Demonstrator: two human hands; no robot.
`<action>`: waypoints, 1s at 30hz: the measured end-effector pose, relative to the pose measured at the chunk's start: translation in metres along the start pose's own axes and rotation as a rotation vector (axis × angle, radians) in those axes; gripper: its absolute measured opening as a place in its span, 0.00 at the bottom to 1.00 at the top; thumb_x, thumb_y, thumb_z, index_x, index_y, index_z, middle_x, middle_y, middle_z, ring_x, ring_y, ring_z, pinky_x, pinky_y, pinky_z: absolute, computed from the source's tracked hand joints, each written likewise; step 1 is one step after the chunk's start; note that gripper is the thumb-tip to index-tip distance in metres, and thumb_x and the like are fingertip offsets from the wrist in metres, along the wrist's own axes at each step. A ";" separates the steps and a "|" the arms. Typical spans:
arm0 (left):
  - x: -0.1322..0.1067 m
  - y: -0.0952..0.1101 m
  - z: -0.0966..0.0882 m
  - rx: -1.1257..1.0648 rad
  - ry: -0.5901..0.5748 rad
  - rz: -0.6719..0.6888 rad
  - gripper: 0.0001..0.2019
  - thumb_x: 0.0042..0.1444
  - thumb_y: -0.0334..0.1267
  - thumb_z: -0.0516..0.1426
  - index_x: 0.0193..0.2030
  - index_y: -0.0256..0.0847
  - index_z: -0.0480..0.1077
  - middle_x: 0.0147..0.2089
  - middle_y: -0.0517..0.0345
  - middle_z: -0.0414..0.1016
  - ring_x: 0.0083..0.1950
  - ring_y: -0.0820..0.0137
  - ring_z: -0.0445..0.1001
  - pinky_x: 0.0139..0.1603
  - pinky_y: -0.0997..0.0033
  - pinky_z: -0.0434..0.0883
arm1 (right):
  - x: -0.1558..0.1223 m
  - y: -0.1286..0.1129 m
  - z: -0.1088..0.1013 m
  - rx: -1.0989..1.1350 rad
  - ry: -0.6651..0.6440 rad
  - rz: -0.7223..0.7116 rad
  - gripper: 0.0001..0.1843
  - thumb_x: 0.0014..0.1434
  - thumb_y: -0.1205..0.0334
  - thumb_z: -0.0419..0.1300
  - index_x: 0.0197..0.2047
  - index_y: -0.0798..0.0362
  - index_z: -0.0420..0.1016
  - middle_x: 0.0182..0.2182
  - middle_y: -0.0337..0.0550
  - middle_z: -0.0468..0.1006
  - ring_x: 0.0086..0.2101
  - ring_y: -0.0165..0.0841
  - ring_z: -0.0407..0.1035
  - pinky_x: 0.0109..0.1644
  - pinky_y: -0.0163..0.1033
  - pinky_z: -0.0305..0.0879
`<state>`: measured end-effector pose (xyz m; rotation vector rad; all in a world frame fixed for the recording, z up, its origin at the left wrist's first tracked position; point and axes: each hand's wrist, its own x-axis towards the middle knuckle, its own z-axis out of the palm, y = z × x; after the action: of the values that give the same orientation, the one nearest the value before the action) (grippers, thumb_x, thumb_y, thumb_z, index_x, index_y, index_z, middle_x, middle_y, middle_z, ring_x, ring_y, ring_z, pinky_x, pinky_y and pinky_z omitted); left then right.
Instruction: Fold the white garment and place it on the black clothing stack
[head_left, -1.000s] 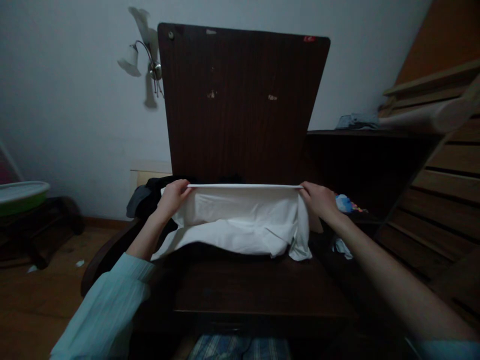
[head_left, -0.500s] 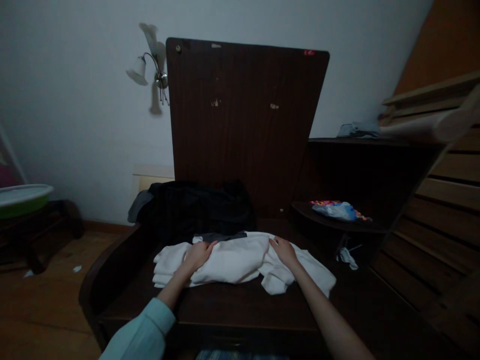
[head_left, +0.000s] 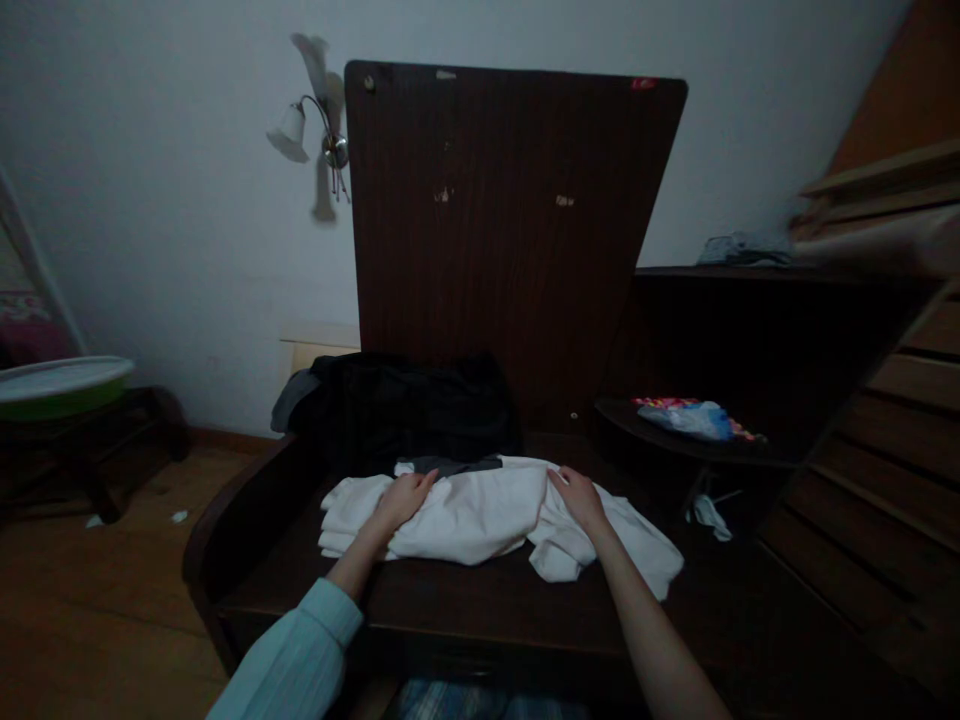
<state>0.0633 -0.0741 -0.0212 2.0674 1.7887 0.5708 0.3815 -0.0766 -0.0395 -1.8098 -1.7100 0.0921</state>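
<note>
A white garment [head_left: 480, 515] lies in folded layers on the dark wooden bench [head_left: 465, 605], with a loose, crumpled part [head_left: 637, 540] spreading to the right. My left hand [head_left: 405, 497] grips its upper edge left of the middle, fingers curled over the cloth. On the right, my right hand [head_left: 579, 497] pinches the cloth where the folded layers meet the loose part. The fingertips of both hands are partly hidden in the fabric. A dark grey patch of cloth [head_left: 457, 466] shows just behind the white garment.
Black clothing [head_left: 405, 405] is heaped behind, against an upright dark board [head_left: 502, 230]. A corner shelf [head_left: 622, 425] at right holds a plastic packet [head_left: 694, 418]. Wooden slats [head_left: 885, 440] stand far right. A green basin [head_left: 67, 400] rests on a low stool at left.
The whole view has shifted slightly, so things appear a little farther right. Both hands keep their places on the white garment, which looks nearly the same.
</note>
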 end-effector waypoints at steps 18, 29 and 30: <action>-0.001 0.001 -0.003 0.015 -0.017 0.001 0.27 0.59 0.52 0.39 0.27 0.37 0.71 0.30 0.47 0.76 0.37 0.63 0.74 0.30 0.74 0.60 | -0.002 -0.002 -0.003 0.118 0.041 0.006 0.18 0.53 0.48 0.44 0.22 0.50 0.61 0.22 0.42 0.71 0.29 0.37 0.67 0.34 0.37 0.57; -0.007 -0.002 -0.006 0.006 -0.051 0.129 0.26 0.58 0.53 0.39 0.28 0.38 0.70 0.27 0.53 0.72 0.32 0.66 0.71 0.28 0.74 0.59 | -0.005 -0.004 -0.007 0.291 0.140 -0.013 0.21 0.51 0.43 0.46 0.19 0.51 0.60 0.18 0.38 0.65 0.24 0.33 0.62 0.31 0.36 0.56; -0.009 -0.005 -0.007 0.007 -0.073 0.149 0.26 0.57 0.53 0.40 0.27 0.37 0.70 0.25 0.55 0.71 0.30 0.67 0.70 0.27 0.74 0.58 | -0.005 -0.004 -0.010 0.339 0.164 -0.013 0.22 0.50 0.42 0.47 0.18 0.51 0.60 0.17 0.37 0.64 0.23 0.32 0.61 0.30 0.35 0.56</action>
<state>0.0549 -0.0821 -0.0183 2.2102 1.6088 0.5224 0.3819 -0.0855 -0.0310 -1.5133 -1.4893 0.2099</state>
